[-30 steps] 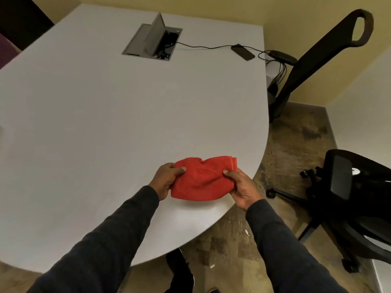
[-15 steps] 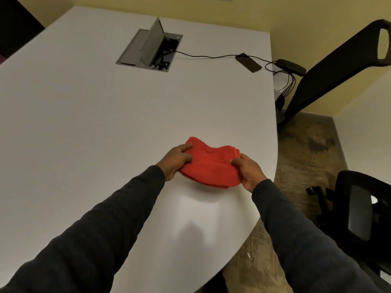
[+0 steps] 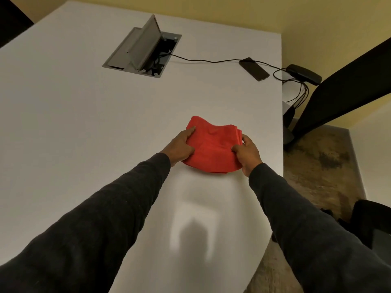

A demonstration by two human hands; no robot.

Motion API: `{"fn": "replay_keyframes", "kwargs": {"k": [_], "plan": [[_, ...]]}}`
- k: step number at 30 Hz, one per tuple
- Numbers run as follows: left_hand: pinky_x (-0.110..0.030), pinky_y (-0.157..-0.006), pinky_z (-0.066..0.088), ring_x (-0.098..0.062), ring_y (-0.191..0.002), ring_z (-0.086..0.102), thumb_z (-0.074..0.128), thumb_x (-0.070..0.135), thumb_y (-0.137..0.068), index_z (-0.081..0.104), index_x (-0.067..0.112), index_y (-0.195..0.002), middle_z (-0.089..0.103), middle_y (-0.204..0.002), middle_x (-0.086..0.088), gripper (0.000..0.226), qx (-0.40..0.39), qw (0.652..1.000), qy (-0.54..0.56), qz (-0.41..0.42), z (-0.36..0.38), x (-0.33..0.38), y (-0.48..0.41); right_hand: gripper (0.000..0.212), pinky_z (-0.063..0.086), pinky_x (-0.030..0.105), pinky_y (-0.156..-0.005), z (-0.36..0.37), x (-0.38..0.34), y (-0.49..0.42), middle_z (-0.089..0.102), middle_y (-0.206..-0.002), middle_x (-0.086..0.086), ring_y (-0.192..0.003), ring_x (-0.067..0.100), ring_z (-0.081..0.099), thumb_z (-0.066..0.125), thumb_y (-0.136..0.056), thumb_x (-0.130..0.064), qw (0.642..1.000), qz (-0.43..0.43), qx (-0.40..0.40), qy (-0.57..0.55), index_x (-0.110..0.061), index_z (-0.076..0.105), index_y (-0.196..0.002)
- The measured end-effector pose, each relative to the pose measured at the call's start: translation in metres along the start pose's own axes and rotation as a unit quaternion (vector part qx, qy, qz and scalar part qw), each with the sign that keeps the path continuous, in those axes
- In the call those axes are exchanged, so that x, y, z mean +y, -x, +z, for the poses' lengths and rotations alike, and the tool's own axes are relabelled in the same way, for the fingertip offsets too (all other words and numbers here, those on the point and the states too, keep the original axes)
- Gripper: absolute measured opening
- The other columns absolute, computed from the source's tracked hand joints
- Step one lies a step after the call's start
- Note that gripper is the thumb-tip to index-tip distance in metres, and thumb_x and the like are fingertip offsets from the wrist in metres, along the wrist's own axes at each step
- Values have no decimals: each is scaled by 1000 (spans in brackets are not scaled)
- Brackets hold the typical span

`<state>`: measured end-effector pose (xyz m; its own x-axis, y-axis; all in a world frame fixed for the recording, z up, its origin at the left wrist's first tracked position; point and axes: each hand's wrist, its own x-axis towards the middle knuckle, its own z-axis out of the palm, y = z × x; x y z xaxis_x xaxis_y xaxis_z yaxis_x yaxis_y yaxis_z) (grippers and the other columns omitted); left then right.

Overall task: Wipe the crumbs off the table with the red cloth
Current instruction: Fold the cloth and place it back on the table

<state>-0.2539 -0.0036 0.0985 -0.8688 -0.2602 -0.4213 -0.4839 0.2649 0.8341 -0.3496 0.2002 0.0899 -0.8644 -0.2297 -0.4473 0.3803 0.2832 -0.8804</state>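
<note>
A folded red cloth [image 3: 213, 144] lies on the white table [image 3: 84, 134], a little in from its right edge. My left hand [image 3: 179, 146] grips the cloth's left side, with the thumb on top. My right hand [image 3: 246, 152] pinches its right side, where the folded layers show. Both dark sleeves reach in from the bottom of the view. No crumbs are visible on the table surface.
An open grey cable hatch [image 3: 141, 51] sits in the table at the back. A black cable runs from it to a dark phone [image 3: 254, 68] near the right edge. A black chair back [image 3: 347, 87] stands to the right, and another black chair [image 3: 372, 225] at lower right.
Both hands have carried the cloth away from the table's near edge, further onto the tabletop. The camera has moved closer over the table.
</note>
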Motion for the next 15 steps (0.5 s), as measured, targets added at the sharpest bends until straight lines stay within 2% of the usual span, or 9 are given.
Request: {"fn": "replay_keyframes", "kwargs": {"k": [2, 3, 4, 5, 7, 8, 10, 12, 15], "plan": [[-38, -104, 47, -25, -132, 46, 54, 3, -87, 20, 31, -160, 29, -160, -3, 85, 2, 999, -36, 8, 0, -2, -14, 53, 55, 43, -95, 4, 2, -10, 65, -131, 8, -108, 25, 65, 52, -93, -8, 998, -19, 34, 49, -22, 52, -143], [-40, -109, 44, -27, -136, 43, 57, 8, -89, 20, 29, -160, 27, -162, -5, 83, 11, 997, -79, 14, 0, -5, -20, 55, 52, 45, -101, 5, 6, -14, 62, -137, 11, -116, 29, 62, 55, -94, -15, 990, -34, 59, 121, -20, 47, -148], [-42, -114, 39, -30, -142, 38, 59, 17, -91, 18, 26, -161, 23, -164, -8, 81, 23, 988, -148, 20, 3, -10, -23, 60, 47, 48, -108, 6, 11, -16, 55, -146, 14, -127, 34, 56, 57, -96, -24, 969, -52, 83, 226, -17, 39, -153], [-45, -117, 34, -33, -146, 32, 60, 27, -93, 16, 23, -161, 16, -167, -11, 81, 37, 971, -234, 26, 6, -16, -26, 68, 39, 52, -115, 9, 17, -17, 45, -155, 18, -139, 38, 47, 56, -98, -34, 933, -82, 99, 337, -14, 31, -158], [-48, -120, 28, -37, -150, 23, 52, 45, -97, 9, 21, -162, 4, -169, -14, 81, 48, 926, -372, 49, 14, -31, -29, 79, 18, 57, -124, 16, 32, -15, 20, -169, 18, -154, 40, 21, 48, -101, -47, 857, -161, 71, 485, -12, 14, -163], [-49, -122, 22, -36, -152, 17, 46, 50, -98, 6, 21, -162, -1, -170, -13, 81, 38, 909, -411, 62, 19, -38, -30, 81, 8, 58, -126, 21, 40, -15, 9, -172, 16, -158, 38, 9, 43, -102, -51, 830, -188, 36, 524, -14, 7, -165], [-51, -125, 8, -35, -156, 0, 34, 57, -101, -2, 20, -162, -10, -170, -10, 80, -1, 881, -467, 70, 29, -52, -30, 80, -3, 59, -125, 28, 57, -14, -6, -173, 11, -159, 35, -6, 33, -104, -57, 802, -188, -26, 566, -18, -1, -165], [-51, -125, -1, -34, -156, -9, 26, 60, -101, -8, 19, -161, -17, -168, -9, 80, -27, 860, -506, 65, 36, -63, -31, 80, -6, 59, -126, 30, 73, -13, -12, -173, 9, -159, 33, -13, 27, -104, -60, 793, -155, -57, 586, -19, -5, -165], [-51, -125, -2, -35, -155, -12, 24, 60, -102, -12, 18, -160, -20, -168, -9, 80, -27, 857, -511, 60, 38, -68, -33, 81, -7, 59, -126, 28, 81, -15, -17, -172, 8, -158, 33, -16, 24, -104, -62, 786, -146, -60, 598, -19, -8, -164]]}}
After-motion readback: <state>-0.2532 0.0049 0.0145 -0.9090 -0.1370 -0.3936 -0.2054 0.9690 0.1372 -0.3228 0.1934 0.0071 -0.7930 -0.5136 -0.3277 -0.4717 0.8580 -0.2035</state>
